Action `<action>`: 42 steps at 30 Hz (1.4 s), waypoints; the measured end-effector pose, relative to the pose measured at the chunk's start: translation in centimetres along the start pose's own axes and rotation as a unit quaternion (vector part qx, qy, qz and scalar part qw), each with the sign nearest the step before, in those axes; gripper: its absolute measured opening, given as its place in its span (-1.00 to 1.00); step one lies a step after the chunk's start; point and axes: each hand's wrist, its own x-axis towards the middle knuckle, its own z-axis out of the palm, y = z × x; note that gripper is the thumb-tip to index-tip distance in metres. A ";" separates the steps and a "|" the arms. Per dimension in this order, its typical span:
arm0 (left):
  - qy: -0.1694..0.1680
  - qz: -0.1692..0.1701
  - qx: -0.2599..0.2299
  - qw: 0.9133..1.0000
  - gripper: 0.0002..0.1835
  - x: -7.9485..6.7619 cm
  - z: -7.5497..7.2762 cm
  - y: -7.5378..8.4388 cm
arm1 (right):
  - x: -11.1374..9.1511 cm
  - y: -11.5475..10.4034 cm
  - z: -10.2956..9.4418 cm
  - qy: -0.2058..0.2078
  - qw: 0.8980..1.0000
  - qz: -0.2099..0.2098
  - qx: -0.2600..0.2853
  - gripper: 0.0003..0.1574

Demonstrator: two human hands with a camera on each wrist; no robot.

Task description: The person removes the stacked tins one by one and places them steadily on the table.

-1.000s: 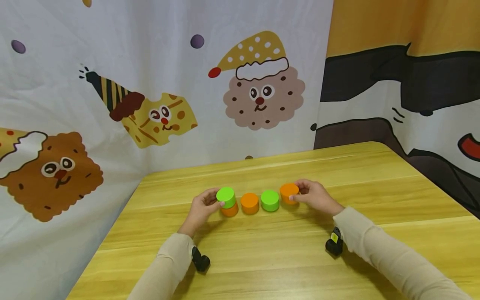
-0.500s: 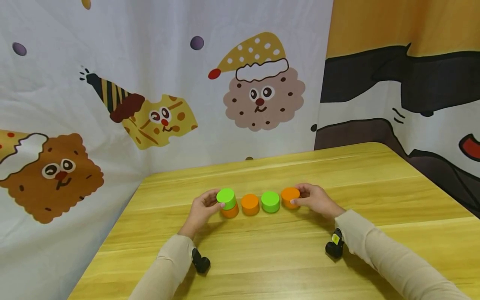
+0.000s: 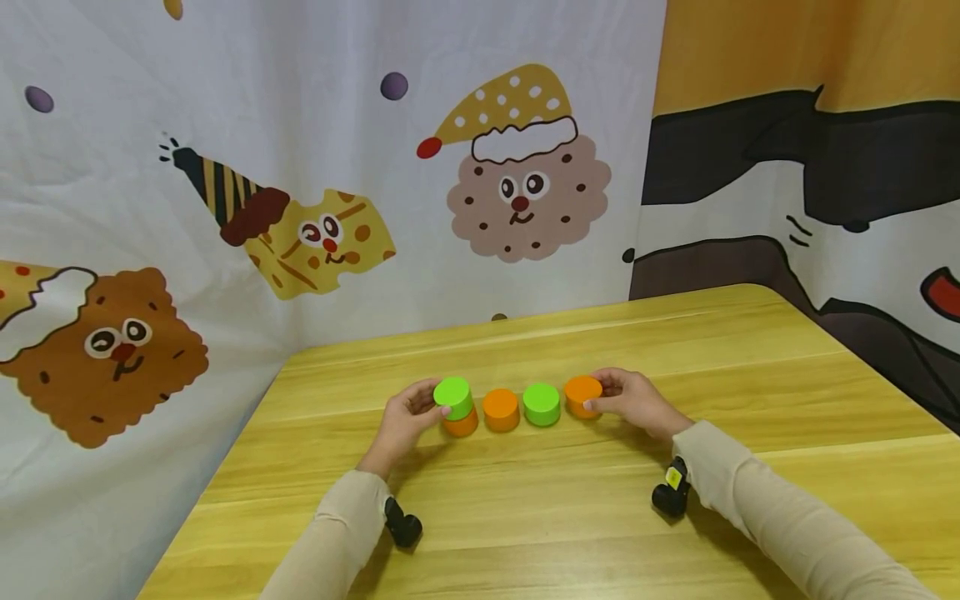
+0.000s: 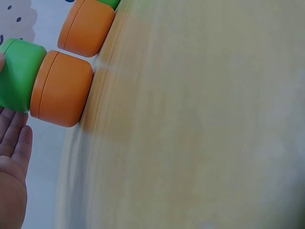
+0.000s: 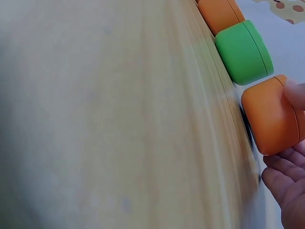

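Note:
A green round container (image 3: pixel 453 398), with a seam like a lid's, is stacked on an orange one (image 3: pixel 461 423). My left hand (image 3: pixel 401 421) grips the green one, thumb at its near side, fingers behind. To the right stand a second orange container (image 3: pixel 501 411) and a second green one (image 3: pixel 542 405), apart from each other. At the row's right end my right hand (image 3: pixel 636 402) holds a third orange container (image 3: pixel 582 397) between thumb and fingers. In the right wrist view, a dark strip shows below this orange container (image 5: pixel 269 117); whether it touches the table I cannot tell.
The wooden table (image 3: pixel 525 508) extends around the row, its far edge close to a white curtain (image 3: pixel 330 108) printed with cartoon snacks. Black wrist cameras (image 3: pixel 405 527) sit under both sleeves.
My right hand has brought its orange container slightly down and to the right, nearer the table. My left hand and the other containers have stayed in place.

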 end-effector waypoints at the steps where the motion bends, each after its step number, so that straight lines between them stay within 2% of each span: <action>1: 0.000 0.001 0.001 1.000 -0.49 0.0 0.0 0.0 | 0.0 0.0 0.0 0.000 1.000 0.002 0.003 -0.30; 20: -0.002 0.002 -0.011 1.000 -0.49 0.1 0.0 0.3 | 0.0 0.0 -0.4 -0.007 1.000 0.008 0.021 -0.29; 27: -0.014 -0.023 -0.012 1.000 -0.48 -0.9 0.1 3.1 | 0.1 0.3 -0.7 -0.016 1.000 0.010 0.021 -0.15; 32: -0.015 -0.021 -0.012 1.000 -0.45 -0.9 0.0 3.0 | 0.2 0.2 -1.4 -0.006 1.000 -0.007 0.013 -0.03; 38: -0.025 -0.019 -0.013 0.999 -0.39 -1.0 0.0 3.0 | 0.2 -1.1 -2.3 0.002 1.000 -0.014 0.001 -0.04; 42: -0.038 -0.019 -0.007 0.999 -0.35 -1.1 0.0 2.9 | 0.2 -1.9 -2.0 -0.009 1.000 -0.021 0.006 -0.07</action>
